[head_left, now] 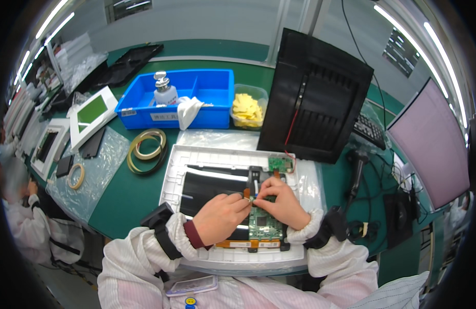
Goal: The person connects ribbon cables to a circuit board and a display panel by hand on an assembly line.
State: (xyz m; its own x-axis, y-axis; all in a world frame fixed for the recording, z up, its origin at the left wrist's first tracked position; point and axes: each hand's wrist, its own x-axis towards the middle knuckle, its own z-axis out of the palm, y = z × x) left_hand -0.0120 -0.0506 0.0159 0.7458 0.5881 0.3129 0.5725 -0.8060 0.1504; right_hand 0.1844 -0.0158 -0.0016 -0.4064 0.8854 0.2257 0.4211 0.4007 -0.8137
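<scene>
Between both hands' pinching grips, left hand (220, 216) and right hand (282, 202), sits the orange ribbon cable (247, 192).

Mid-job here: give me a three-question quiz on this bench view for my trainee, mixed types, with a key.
1. True or false: the left hand and right hand meet fingertip to fingertip over the green circuit board.
2. What lies in the blue bin?
A. rolls of tape
B. a pump bottle and a white cloth
C. a keyboard
3. Fill in: the clear tub right of the bin holds ____ pieces.

Key
1. True; both pinch at a small part by the orange flex strip, inside the white frame.
2. B; the pump bottle and white cloth.
3. Yellow.
</scene>
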